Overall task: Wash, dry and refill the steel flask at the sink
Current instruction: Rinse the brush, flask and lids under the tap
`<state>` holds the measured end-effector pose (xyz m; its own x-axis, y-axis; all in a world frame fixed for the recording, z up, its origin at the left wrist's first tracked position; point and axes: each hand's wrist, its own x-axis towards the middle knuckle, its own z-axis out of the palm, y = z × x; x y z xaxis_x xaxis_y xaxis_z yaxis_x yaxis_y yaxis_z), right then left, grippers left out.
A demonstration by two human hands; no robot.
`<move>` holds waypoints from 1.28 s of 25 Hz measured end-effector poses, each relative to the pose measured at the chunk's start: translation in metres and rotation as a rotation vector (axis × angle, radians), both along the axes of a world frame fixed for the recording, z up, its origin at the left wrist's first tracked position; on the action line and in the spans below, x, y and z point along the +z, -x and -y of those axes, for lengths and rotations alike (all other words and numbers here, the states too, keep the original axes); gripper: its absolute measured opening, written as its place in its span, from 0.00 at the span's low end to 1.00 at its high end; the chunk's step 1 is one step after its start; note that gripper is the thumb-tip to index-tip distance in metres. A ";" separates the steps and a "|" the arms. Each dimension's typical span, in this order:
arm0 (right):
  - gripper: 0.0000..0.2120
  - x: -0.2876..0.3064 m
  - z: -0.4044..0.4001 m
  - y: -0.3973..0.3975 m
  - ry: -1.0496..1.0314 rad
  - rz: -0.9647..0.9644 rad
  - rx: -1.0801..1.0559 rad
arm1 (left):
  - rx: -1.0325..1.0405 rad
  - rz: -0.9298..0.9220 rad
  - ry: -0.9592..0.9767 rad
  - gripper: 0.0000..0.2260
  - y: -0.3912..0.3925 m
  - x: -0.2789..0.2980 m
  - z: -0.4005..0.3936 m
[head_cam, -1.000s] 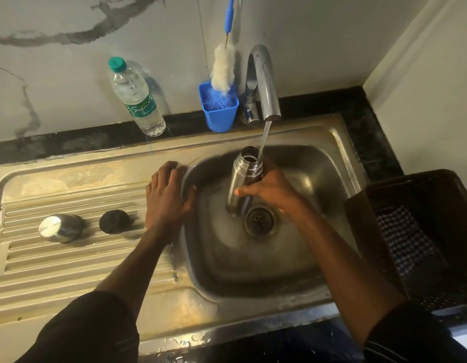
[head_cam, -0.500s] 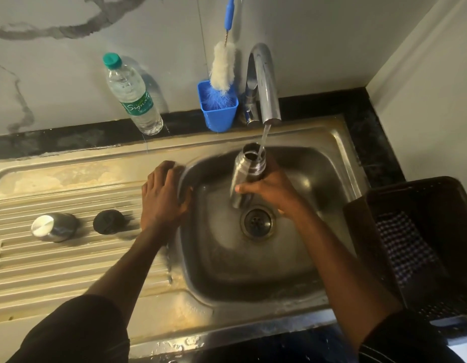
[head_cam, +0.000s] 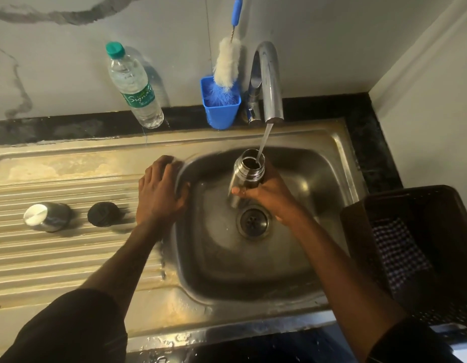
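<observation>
My right hand (head_cam: pixel 271 199) grips the steel flask (head_cam: pixel 244 176) upright over the sink basin (head_cam: pixel 319 179). Its open mouth sits under the tap (head_cam: pixel 270 82), and a thin stream of water runs into it. My left hand (head_cam: pixel 159 192) rests on the basin's left rim, fingers bent over the edge and holding nothing. The flask's steel cup (head_cam: pixel 45 216) and black stopper (head_cam: pixel 104 214) lie on the ribbed drainboard (head_cam: pixel 57 258) to the left.
A clear water bottle (head_cam: pixel 134 87) with a green cap stands at the back wall. Beside the tap is a blue holder (head_cam: pixel 219 111) with a bottle brush (head_cam: pixel 227 61). A dark basket (head_cam: pixel 421 252) with a checked cloth (head_cam: pixel 400 255) stands at the right.
The flask's mouth has shifted slightly to sit under the stream. My left hand stays on the rim.
</observation>
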<state>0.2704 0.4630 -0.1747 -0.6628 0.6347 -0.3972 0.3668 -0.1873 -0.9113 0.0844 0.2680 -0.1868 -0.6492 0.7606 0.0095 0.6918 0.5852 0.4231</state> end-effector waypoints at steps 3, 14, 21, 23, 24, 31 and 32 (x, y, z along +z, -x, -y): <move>0.32 0.003 0.001 -0.004 0.063 -0.039 -0.078 | -0.006 0.000 0.006 0.26 0.000 0.000 -0.001; 0.26 -0.004 0.011 -0.010 0.837 -0.355 -0.605 | -0.021 -0.013 -0.028 0.26 0.002 -0.005 0.001; 0.34 -0.001 0.015 0.033 1.264 -0.609 -0.973 | -0.029 -0.003 -0.018 0.25 0.001 0.002 0.001; 0.32 -0.003 0.014 0.041 1.313 -0.658 -0.981 | -0.028 -0.005 -0.017 0.26 0.002 0.003 0.001; 0.32 -0.004 0.015 0.043 1.324 -0.667 -0.968 | -0.033 -0.010 -0.023 0.26 0.001 0.001 0.001; 0.32 -0.004 0.027 0.043 1.208 -0.557 -0.811 | -0.029 -0.024 -0.022 0.25 0.002 -0.002 0.002; 0.32 -0.002 0.025 0.042 1.233 -0.579 -0.805 | -0.025 -0.022 -0.026 0.25 0.002 -0.001 0.001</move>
